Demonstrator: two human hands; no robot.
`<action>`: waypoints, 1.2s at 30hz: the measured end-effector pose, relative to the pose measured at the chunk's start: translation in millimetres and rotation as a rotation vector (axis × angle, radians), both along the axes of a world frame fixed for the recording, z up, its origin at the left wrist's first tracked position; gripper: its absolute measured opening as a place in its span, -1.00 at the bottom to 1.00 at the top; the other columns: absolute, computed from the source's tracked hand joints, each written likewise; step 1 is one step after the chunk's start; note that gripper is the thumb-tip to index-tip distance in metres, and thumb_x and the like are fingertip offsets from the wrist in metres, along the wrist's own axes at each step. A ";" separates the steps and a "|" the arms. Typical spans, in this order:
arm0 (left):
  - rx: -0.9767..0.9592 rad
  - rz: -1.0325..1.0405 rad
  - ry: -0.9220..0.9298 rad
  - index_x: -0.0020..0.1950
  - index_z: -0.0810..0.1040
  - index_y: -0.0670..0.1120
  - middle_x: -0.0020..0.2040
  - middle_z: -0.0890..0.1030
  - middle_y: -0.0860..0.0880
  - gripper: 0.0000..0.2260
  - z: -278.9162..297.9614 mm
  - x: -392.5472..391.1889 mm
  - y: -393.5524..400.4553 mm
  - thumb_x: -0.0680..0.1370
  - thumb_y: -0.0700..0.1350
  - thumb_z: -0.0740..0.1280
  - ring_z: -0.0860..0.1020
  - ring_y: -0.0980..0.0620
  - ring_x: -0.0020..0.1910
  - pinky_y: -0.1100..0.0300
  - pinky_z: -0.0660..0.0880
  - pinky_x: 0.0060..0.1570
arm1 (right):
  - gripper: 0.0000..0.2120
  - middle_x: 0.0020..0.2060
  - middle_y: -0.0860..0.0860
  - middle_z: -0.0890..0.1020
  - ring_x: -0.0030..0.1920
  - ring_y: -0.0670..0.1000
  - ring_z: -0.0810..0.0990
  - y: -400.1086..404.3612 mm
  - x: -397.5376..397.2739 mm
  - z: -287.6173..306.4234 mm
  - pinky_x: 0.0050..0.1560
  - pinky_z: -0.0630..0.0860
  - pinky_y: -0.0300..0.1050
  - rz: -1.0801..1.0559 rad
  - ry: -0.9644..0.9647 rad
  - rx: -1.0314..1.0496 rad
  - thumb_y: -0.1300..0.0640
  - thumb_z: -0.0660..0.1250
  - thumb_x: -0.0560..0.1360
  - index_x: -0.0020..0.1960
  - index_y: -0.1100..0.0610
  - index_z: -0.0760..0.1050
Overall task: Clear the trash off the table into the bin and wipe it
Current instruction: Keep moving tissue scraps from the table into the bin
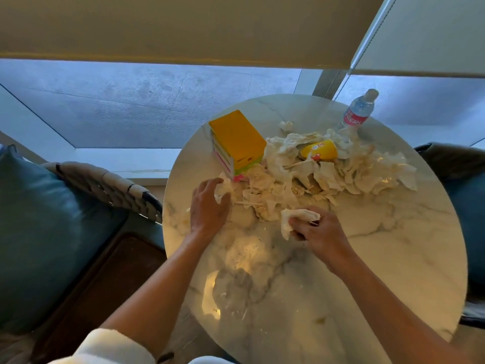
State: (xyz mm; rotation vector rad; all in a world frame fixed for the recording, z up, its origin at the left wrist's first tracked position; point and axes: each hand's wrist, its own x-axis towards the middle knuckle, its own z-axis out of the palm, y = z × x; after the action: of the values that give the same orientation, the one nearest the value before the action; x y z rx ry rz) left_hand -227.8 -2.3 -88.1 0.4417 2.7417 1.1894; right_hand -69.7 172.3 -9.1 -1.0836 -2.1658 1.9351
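Head camera, looking down: a person's two bare hands work at a round marble tabletop (367, 271) strewn with crumpled tissues (328, 169). Left hand (208, 206) curls its fingers round a wad of tissue (223, 189) at the near-left edge of the heap — right hand (319, 233) pinches another crumpled tissue (294, 219) just in front of the pile. A yellow paper cup (319, 151) lies on its side among the tissues, with thin wooden sticks (249, 204) poking out of the mess. A stack of tissue packs (236, 143) with a yellow top stands beside the heap's left end, and a water bottle (358, 111) with a pink label stands at the far edge — near the window. Blue-cushioned chairs (47, 232) flank the tabletop.
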 end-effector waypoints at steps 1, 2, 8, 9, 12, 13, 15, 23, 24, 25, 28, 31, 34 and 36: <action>-0.055 -0.016 0.000 0.31 0.50 -0.07 0.25 0.55 -0.09 -0.63 -1.6 -6.8 3.2 0.51 -0.08 0.40 0.46 -0.12 0.20 0.17 0.36 0.09 | -0.89 -0.23 0.12 0.66 -0.23 0.01 0.60 3.0 5.8 4.9 -0.19 0.56 -0.07 0.005 -0.006 0.013 0.30 0.39 0.49 -0.11 0.11 0.63; -0.107 -0.035 -0.009 0.34 0.47 -0.06 0.27 0.55 -0.10 -0.60 -2.9 -12.7 7.0 0.51 -0.06 0.40 0.45 -0.14 0.22 0.11 0.37 0.11 | -0.87 -0.27 0.06 0.65 -0.23 -0.01 0.60 5.6 12.1 8.9 -0.20 0.56 -0.09 0.012 -0.013 0.044 0.29 0.39 0.49 -0.13 0.08 0.63; -0.155 -0.010 -0.025 0.29 0.52 0.00 0.03 0.68 -0.06 -0.62 -2.7 -26.3 20.2 0.49 -0.21 0.38 0.55 -0.14 0.09 0.10 0.42 -0.04 | -0.81 -0.30 -0.05 0.66 -0.26 -0.04 0.60 15.5 48.8 17.1 -0.15 0.56 0.07 0.156 -0.100 0.247 0.20 0.42 0.46 -0.16 -0.10 0.63; -0.147 -0.005 -0.023 0.28 0.54 0.00 0.00 0.68 -0.06 -0.63 -2.3 -26.0 20.9 0.49 -0.23 0.36 0.58 -0.14 0.06 0.11 0.44 -0.06 | -0.79 -0.28 -0.07 0.66 -0.24 -0.04 0.61 16.5 51.2 16.8 -0.13 0.56 0.08 0.157 -0.106 0.250 0.20 0.43 0.46 -0.15 -0.13 0.62; -0.232 -0.046 -0.012 0.32 0.51 -0.03 0.11 0.61 -0.13 -0.62 -4.6 -24.3 20.7 0.50 -0.13 0.38 0.55 -0.16 0.11 0.05 0.49 0.03 | -0.75 -0.22 -0.08 0.66 -0.17 -0.01 0.63 17.8 50.3 6.5 -0.06 0.61 0.16 0.079 -0.114 0.227 0.20 0.46 0.43 -0.05 -0.14 0.60; -0.289 -0.059 -0.012 0.33 0.49 -0.04 0.16 0.56 -0.15 -0.60 -6.4 -23.9 19.8 0.50 -0.07 0.39 0.51 -0.17 0.16 0.03 0.47 0.07 | -0.74 -0.18 -0.08 0.66 -0.14 0.00 0.64 16.6 47.3 2.2 -0.03 0.61 0.18 0.057 -0.117 0.211 0.20 0.47 0.42 0.00 -0.12 0.60; -0.335 -0.049 -0.032 0.33 0.50 -0.05 0.21 0.53 -0.16 -0.61 -8.4 -23.5 18.2 0.51 -0.04 0.39 0.49 -0.17 0.19 0.02 0.46 0.11 | -0.72 -0.11 -0.09 0.66 -0.07 -0.01 0.64 12.2 38.9 -6.1 0.02 0.60 0.17 0.049 -0.114 0.192 0.21 0.46 0.43 0.06 -0.08 0.60; -0.054 0.132 -0.111 0.17 0.63 -0.02 0.09 0.66 -0.04 -0.77 4.2 -3.1 18.1 0.53 -0.09 0.35 0.59 -0.02 0.07 0.20 0.43 -0.01 | -0.87 -0.30 -0.01 0.65 -0.25 -0.05 0.61 -14.0 4.6 -13.8 -0.24 0.55 -0.15 0.087 -0.022 0.096 0.27 0.43 0.44 -0.16 0.05 0.64; -0.003 0.153 -0.126 0.16 0.64 -0.03 0.07 0.67 -0.02 -0.78 7.8 0.0 17.5 0.53 -0.10 0.35 0.60 0.01 0.04 0.24 0.43 -0.03 | -0.87 -0.32 -0.03 0.64 -0.26 -0.08 0.59 -15.4 2.6 -15.8 -0.26 0.52 -0.17 0.082 -0.024 0.101 0.26 0.43 0.44 -0.17 0.05 0.63; 0.049 0.178 -0.147 0.15 0.64 -0.04 0.05 0.67 0.00 -0.78 13.1 3.2 16.7 0.53 -0.11 0.36 0.59 0.05 0.02 0.26 0.42 -0.04 | -0.88 -0.33 -0.06 0.64 -0.27 -0.09 0.58 -16.3 1.4 -17.8 -0.26 0.50 -0.18 0.079 -0.029 0.110 0.25 0.43 0.43 -0.19 0.04 0.63; 0.173 0.264 -0.190 0.12 0.64 -0.04 -0.05 0.64 0.08 -0.81 34.6 13.6 12.7 0.51 -0.15 0.40 0.57 0.16 -0.07 0.38 0.39 -0.10 | -0.90 -0.28 -0.06 0.64 -0.21 -0.05 0.61 -15.2 0.5 -22.8 -0.16 0.55 -0.07 0.048 -0.056 0.119 0.21 0.42 0.43 -0.20 0.02 0.61; 0.334 0.339 -0.326 0.03 0.62 0.02 -0.15 0.62 0.14 -0.85 55.2 26.2 7.7 0.49 -0.17 0.43 0.58 0.24 -0.19 0.33 0.52 -0.13 | -0.82 -0.27 -0.07 0.63 -0.17 -0.03 0.60 -12.5 0.5 -23.8 -0.08 0.56 -0.05 0.021 -0.053 0.064 0.29 0.37 0.43 -0.24 0.03 0.59; 0.508 0.346 -0.533 -0.09 0.59 0.02 -0.22 0.65 0.06 -0.85 66.8 43.5 3.6 0.48 -0.23 0.44 0.60 0.12 -0.23 0.23 0.59 -0.17 | -0.77 -0.22 -0.05 0.65 -0.11 0.00 0.61 -6.7 7.0 -23.3 -0.01 0.56 -0.04 0.009 -0.054 0.014 0.34 0.34 0.44 -0.23 0.03 0.61; 0.548 0.305 -0.650 -0.11 0.57 -0.01 -0.20 0.66 0.01 -0.83 67.9 58.6 2.6 0.48 -0.28 0.43 0.61 0.04 -0.18 0.17 0.59 -0.12 | -0.71 -0.16 -0.05 0.66 -0.09 -0.02 0.62 -1.0 17.7 -23.0 0.00 0.58 -0.07 -0.023 -0.053 -0.026 0.37 0.30 0.45 -0.21 0.01 0.64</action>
State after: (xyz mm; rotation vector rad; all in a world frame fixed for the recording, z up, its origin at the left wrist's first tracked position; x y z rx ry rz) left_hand -169.2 0.3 -20.2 -0.3000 1.9510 1.7718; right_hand -52.0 171.3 -32.1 -1.1718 -2.1499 1.9518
